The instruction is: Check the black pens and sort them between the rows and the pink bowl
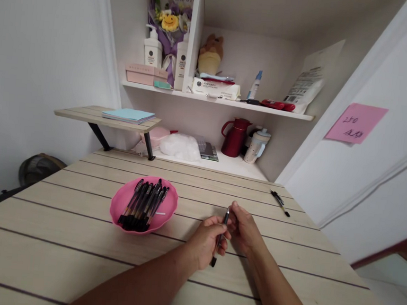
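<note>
Slightly right of the table's middle, a gel pen (220, 239) is held in my left hand (206, 238), fingers and thumb closed round its barrel. Its silvery tip points up and away; the black end points down toward me. My right hand (246, 230) is beside the tip, fingers curled together, and whether they grip anything is hidden. To the left, a pink scalloped bowl (170, 202) holds several black pens (143, 206) and a small white strip (160, 213). Farther right on the table lies another black pen (280, 203), with a dark piece close beside it.
A small raised shelf (64, 112) with blue paper (128, 114) stands at the back left. Behind the table, a red jug (236, 138) and a pale bottle (257, 147) stand in the cabinet. A pink note (357, 122) is stuck to the right wall.
</note>
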The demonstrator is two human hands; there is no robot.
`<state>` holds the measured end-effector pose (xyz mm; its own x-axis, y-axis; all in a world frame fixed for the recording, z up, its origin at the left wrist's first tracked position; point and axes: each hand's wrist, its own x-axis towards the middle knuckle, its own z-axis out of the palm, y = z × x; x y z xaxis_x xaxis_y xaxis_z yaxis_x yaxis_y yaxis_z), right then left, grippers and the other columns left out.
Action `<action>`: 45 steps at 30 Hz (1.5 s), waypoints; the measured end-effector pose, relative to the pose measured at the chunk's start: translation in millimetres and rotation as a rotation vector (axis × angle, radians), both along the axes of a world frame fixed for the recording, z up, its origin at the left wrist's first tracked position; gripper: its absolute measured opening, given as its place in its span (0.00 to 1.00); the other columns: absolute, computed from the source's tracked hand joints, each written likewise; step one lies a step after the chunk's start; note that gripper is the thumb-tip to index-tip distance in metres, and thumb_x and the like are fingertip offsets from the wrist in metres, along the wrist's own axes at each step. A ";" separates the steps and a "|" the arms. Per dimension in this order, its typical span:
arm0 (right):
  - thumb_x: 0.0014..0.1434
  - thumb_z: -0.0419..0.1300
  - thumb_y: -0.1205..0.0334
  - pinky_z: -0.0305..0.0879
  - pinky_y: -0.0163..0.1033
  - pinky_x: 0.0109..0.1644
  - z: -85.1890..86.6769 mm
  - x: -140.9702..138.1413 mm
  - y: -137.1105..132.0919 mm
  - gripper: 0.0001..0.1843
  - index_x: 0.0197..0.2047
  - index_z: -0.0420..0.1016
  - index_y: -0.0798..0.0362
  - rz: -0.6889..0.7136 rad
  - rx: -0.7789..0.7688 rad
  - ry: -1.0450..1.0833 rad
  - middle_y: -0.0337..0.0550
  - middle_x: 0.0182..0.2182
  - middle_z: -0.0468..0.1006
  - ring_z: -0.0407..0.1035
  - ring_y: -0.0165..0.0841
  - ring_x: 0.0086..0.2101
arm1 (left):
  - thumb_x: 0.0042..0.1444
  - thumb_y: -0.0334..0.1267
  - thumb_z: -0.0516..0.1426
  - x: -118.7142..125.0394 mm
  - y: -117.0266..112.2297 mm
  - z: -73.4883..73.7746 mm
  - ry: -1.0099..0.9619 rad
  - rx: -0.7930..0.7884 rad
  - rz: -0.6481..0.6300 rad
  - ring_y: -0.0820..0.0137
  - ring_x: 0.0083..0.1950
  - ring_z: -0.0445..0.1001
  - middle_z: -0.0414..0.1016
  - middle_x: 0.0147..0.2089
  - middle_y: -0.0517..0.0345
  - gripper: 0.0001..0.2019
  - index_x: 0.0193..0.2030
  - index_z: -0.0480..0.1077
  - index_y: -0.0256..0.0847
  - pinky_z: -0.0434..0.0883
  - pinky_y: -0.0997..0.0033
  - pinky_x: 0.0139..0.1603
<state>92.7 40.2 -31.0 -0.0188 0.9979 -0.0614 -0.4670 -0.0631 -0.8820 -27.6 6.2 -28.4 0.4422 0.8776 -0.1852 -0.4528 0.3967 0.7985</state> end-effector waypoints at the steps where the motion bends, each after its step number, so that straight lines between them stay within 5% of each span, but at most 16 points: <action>1: 0.46 0.63 0.49 0.47 0.28 0.13 -0.4 -2.5 -1.6 0.17 0.24 0.65 0.54 0.022 -0.001 -0.044 0.30 0.12 0.61 0.52 0.21 0.12 | 0.42 0.39 0.58 -0.6 0.6 0.5 -0.003 0.004 0.019 0.80 0.17 0.61 0.66 0.25 0.64 0.14 0.37 0.64 0.39 0.52 0.79 0.17; 18: 0.44 0.65 0.51 0.53 0.32 0.13 7.6 -6.7 -8.2 0.16 0.28 0.71 0.56 0.075 0.013 -0.078 0.33 0.13 0.66 0.59 0.26 0.11 | 0.45 0.49 0.58 -0.7 1.1 1.8 0.065 -0.007 0.049 0.85 0.14 0.53 0.65 0.23 0.66 0.16 0.34 0.62 0.39 0.42 0.81 0.15; 34: 0.44 0.66 0.54 0.53 0.30 0.13 11.6 -8.1 -11.8 0.13 0.25 0.69 0.54 0.086 0.018 -0.036 0.33 0.14 0.67 0.59 0.25 0.11 | 0.48 0.45 0.55 -0.7 2.7 2.7 0.091 -0.022 0.056 0.85 0.12 0.53 0.64 0.22 0.66 0.12 0.34 0.60 0.41 0.42 0.81 0.13; 39: 0.43 0.66 0.51 0.54 0.31 0.14 10.8 -7.3 -11.6 0.17 0.32 0.72 0.54 0.088 0.007 -0.044 0.34 0.14 0.68 0.60 0.26 0.12 | 0.47 0.47 0.56 -1.3 3.6 1.5 0.072 -0.010 0.052 0.85 0.13 0.53 0.64 0.22 0.67 0.13 0.34 0.60 0.41 0.42 0.81 0.13; 45: 0.41 0.67 0.54 0.54 0.31 0.14 11.2 -8.4 -12.5 0.14 0.27 0.71 0.54 0.081 0.011 -0.051 0.34 0.14 0.68 0.60 0.26 0.12 | 0.47 0.47 0.56 -1.9 4.5 1.4 0.074 -0.017 0.033 0.85 0.12 0.52 0.64 0.22 0.67 0.14 0.34 0.60 0.40 0.42 0.81 0.14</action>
